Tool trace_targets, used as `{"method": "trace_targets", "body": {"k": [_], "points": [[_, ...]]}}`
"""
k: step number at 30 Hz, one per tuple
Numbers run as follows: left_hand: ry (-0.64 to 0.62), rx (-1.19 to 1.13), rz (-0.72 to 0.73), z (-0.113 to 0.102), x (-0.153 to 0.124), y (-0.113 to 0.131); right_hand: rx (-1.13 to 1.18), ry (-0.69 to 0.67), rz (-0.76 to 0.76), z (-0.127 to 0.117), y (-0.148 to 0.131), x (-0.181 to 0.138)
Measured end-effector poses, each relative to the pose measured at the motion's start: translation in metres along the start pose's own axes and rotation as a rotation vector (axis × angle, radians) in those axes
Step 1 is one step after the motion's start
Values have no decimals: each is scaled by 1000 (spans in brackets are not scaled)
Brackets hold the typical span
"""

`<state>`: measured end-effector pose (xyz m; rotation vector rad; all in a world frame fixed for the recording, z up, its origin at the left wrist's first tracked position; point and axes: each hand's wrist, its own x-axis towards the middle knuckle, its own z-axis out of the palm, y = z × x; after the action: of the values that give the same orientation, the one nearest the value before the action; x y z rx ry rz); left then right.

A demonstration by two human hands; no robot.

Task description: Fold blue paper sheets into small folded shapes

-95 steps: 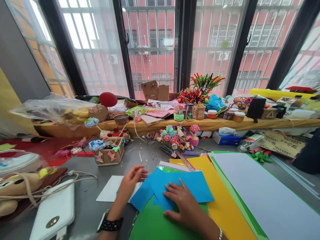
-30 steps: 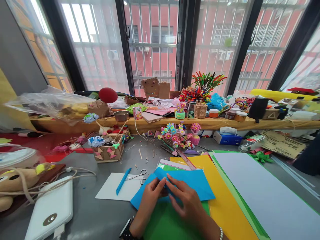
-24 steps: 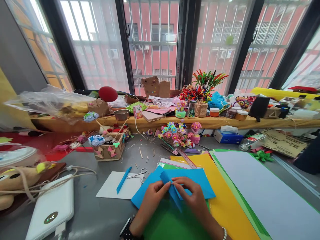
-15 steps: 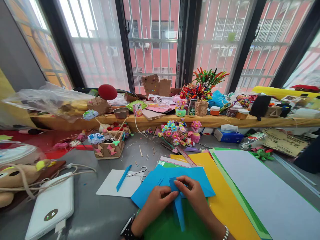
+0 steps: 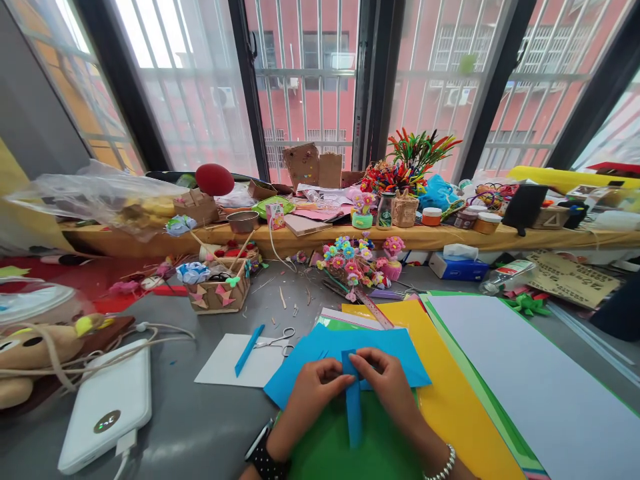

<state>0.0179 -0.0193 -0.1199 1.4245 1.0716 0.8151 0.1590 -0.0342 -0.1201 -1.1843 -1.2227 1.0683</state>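
Note:
Between my two hands hangs a narrow blue paper strip [image 5: 354, 413], upright, its upper end pinched from both sides. My left hand [image 5: 317, 390] is closed on its left edge with thumb and fingertips. From the right, my right hand [image 5: 383, 380] pinches the same strip near its top. Beneath and behind them lies a larger blue paper sheet [image 5: 295, 370] with a few cuts in it. Left of that, small scissors [image 5: 274, 341] and a folded blue strip [image 5: 249, 351] rest on a white paper [image 5: 215, 363]. Green paper [image 5: 320, 447] lies below my hands.
Yellow paper [image 5: 450, 400] and a stack topped by a white sheet [image 5: 520, 373] lie at the right. A white power bank [image 5: 107, 413] with cables is at the left. Behind stand a cardboard box [image 5: 220, 297], pipe-cleaner flowers [image 5: 347, 263] and a blue tissue box [image 5: 457, 268].
The blue strip has turned to show its flat side, and its lower end has swung slightly left. Both hands keep their pinch near its top.

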Motion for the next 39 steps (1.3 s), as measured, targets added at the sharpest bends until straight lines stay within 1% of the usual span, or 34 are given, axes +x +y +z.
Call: {"method": "trace_targets", "body": {"k": [12,18,27,35,39], "points": [[-49,-116,-80,-3,3,-8,43,-17,17,0,1,0],[-41,-158,-113,-2,3,-10,58,-33,21,0,1,0],[-45,-162,-148,-2,2,-6,66,-52,28,-1,0,-1],[-49,-130,-186,-6,1,1,65,-33,35,-1,3,0],[-63,-101,-183,-6,0,2,71,-58,43,-1,6,2]]}}
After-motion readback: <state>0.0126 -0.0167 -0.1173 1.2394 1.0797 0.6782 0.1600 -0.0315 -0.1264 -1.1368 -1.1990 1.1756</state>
